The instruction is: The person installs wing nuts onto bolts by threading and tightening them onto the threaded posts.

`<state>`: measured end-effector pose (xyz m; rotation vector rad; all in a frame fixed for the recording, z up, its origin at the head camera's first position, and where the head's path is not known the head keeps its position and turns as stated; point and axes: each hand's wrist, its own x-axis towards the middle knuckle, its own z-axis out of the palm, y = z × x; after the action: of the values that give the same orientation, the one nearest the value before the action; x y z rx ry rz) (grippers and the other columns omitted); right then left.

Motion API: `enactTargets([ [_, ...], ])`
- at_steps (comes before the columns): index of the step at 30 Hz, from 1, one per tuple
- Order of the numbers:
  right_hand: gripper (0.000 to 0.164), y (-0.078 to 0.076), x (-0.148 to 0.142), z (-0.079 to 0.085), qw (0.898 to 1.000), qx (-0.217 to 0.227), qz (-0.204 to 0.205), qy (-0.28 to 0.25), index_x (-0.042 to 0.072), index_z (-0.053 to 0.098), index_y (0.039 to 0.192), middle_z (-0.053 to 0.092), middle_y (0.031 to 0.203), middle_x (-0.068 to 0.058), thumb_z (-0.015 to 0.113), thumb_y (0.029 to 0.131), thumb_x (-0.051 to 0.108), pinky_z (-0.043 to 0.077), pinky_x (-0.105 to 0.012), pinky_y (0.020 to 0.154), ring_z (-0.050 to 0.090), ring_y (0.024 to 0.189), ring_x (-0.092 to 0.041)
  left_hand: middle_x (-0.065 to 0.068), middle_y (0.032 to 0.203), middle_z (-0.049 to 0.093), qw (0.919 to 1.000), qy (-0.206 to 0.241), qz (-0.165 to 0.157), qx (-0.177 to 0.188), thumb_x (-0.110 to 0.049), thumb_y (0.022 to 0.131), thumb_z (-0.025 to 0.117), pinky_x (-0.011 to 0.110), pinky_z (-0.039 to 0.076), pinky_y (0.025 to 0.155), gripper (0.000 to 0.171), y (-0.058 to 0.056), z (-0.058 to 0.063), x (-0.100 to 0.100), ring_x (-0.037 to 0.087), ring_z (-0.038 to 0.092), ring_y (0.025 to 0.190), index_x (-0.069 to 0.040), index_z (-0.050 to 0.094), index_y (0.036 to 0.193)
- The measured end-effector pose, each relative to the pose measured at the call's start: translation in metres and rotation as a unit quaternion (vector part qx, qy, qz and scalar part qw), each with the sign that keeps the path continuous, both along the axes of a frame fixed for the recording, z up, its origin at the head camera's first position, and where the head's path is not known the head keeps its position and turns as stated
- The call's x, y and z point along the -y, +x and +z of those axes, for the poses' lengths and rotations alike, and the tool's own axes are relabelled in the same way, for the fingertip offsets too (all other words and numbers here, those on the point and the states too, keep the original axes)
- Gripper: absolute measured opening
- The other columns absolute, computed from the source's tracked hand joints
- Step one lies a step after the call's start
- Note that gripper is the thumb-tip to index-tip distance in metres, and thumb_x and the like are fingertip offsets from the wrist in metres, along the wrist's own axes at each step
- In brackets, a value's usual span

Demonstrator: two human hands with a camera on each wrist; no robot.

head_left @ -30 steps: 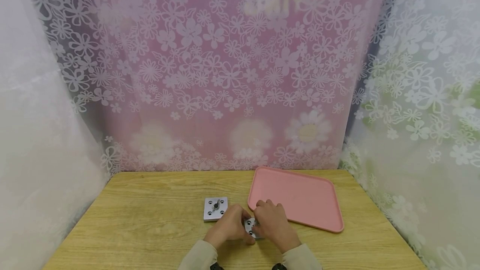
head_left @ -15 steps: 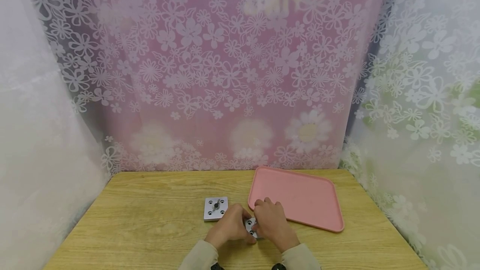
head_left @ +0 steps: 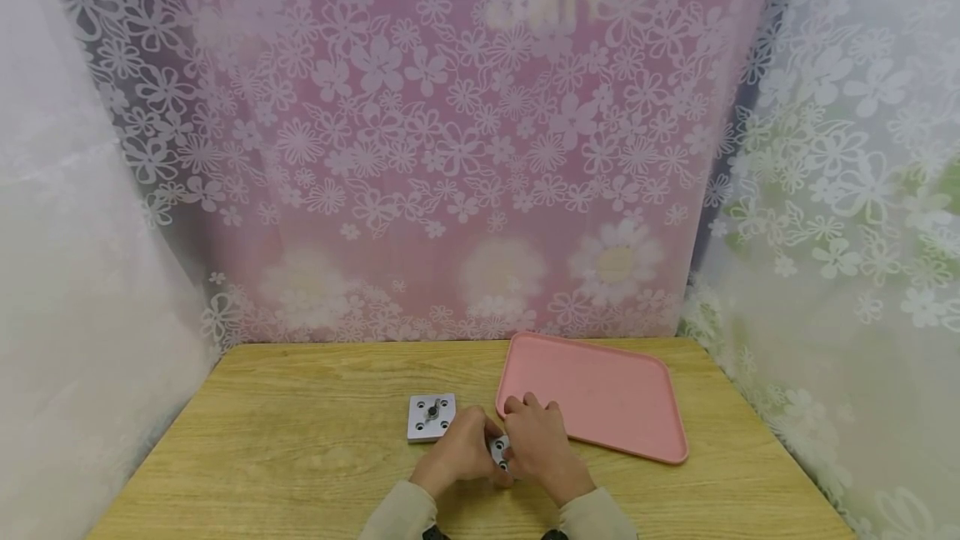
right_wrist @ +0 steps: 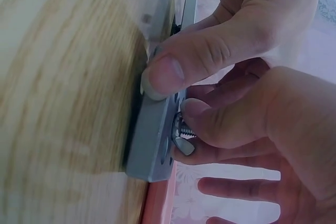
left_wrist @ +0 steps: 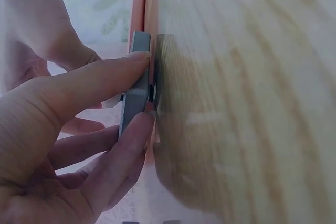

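Observation:
A square silver metal plate (right_wrist: 149, 135) with countersunk holes is held just over the wooden table by my left hand (head_left: 462, 446), whose thumb and fingers grip its edges. From its face stands a threaded bolt (right_wrist: 186, 128) with a wing nut (right_wrist: 183, 145). My right hand (head_left: 542, 448) pinches that wing nut between thumb and finger, partly hiding it. The underside of the plate shows a dark bolt end (left_wrist: 151, 93) in the left wrist view. Farther back and to the left, a second plate (head_left: 420, 433) lies flat, with its own wing nut (head_left: 432, 412) in the middle.
A pink tray (head_left: 600, 390) lies at an angle on the table's right side, just beyond my right hand. The wooden table (head_left: 300, 440) extends left and right of the hands. Floral curtains (head_left: 465, 148) enclose its back and sides.
My right hand has shifted slightly left and its fingers have turned a little around the wing nut, covering more of the plate. The left hand stays almost still.

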<state>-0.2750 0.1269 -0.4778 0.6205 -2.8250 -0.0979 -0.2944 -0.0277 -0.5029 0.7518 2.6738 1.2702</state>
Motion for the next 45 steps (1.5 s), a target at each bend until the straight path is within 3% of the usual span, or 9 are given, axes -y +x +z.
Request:
enactTargets([
  [7, 0.026, 0.000, 0.001, 0.001, 1.000, -0.017, 0.010, -0.001, 0.018, 0.068, 0.072, 0.056, 0.090, 0.006, 0.089, 0.069, 0.033, 0.042, -0.041, 0.065, 0.048, 0.079, -0.017, 0.005, 0.082, 0.079, 0.9997, 0.000, -0.006, -0.023, -0.016, 0.055, 0.100, 0.018, 0.051, 0.062, 0.038, -0.001, -0.001, 0.000, 0.000, 0.057, 0.066, -0.003, 0.082, 0.085],
  [16, 0.030, 0.002, -0.001, 0.005, 0.998, 0.044, -0.022, -0.026, 0.017, 0.064, 0.068, 0.061, 0.080, 0.001, 0.086, 0.077, 0.036, 0.049, -0.049, 0.071, 0.054, 0.076, -0.021, 0.005, 0.085, 0.077, 0.9995, -0.023, 0.000, 0.020, -0.015, 0.056, 0.102, 0.021, 0.052, 0.067, 0.052, 0.001, 0.004, 0.002, 0.003, 0.061, 0.071, 0.003, 0.079, 0.099],
  [24, 0.035, 0.008, -0.011, 0.010, 0.997, 0.066, -0.013, -0.047, 0.019, 0.064, 0.066, 0.061, 0.078, 0.002, 0.083, 0.083, 0.043, 0.049, -0.046, 0.064, 0.056, 0.071, -0.020, -0.001, 0.076, 0.071, 0.9993, -0.035, -0.010, 0.001, -0.015, 0.056, 0.102, 0.019, 0.046, 0.063, 0.044, 0.006, 0.000, 0.001, 0.000, 0.053, 0.066, -0.003, 0.079, 0.091],
  [28, 0.026, 0.010, -0.016, 0.015, 0.996, 0.065, 0.004, -0.066, 0.017, 0.072, 0.076, 0.065, 0.083, 0.001, 0.081, 0.086, 0.039, 0.053, -0.047, 0.064, 0.059, 0.073, -0.021, -0.004, 0.071, 0.070, 0.9991, -0.041, -0.008, -0.006, -0.016, 0.055, 0.102, 0.018, 0.044, 0.060, 0.039, 0.008, -0.002, 0.001, -0.001, 0.050, 0.063, -0.010, 0.078, 0.085],
  [33, 0.027, 0.008, -0.020, 0.021, 0.995, 0.058, 0.006, -0.078, 0.014, 0.074, 0.090, 0.070, 0.092, -0.001, 0.078, 0.089, 0.041, 0.056, -0.050, 0.068, 0.064, 0.080, -0.024, -0.006, 0.075, 0.070, 0.9991, -0.042, -0.002, -0.011, -0.018, 0.055, 0.102, 0.018, 0.044, 0.064, 0.042, 0.005, -0.001, 0.002, 0.000, 0.051, 0.068, -0.012, 0.078, 0.089],
  [45, 0.022, 0.005, -0.019, 0.024, 0.993, 0.076, 0.006, -0.086, 0.013, 0.074, 0.090, 0.068, 0.089, -0.002, 0.078, 0.090, 0.034, 0.055, -0.051, 0.066, 0.064, 0.077, -0.026, -0.005, 0.080, 0.068, 0.9987, -0.044, -0.001, -0.025, -0.018, 0.056, 0.102, 0.020, 0.042, 0.067, 0.045, 0.003, 0.001, 0.004, 0.002, 0.051, 0.074, -0.009, 0.078, 0.094],
])
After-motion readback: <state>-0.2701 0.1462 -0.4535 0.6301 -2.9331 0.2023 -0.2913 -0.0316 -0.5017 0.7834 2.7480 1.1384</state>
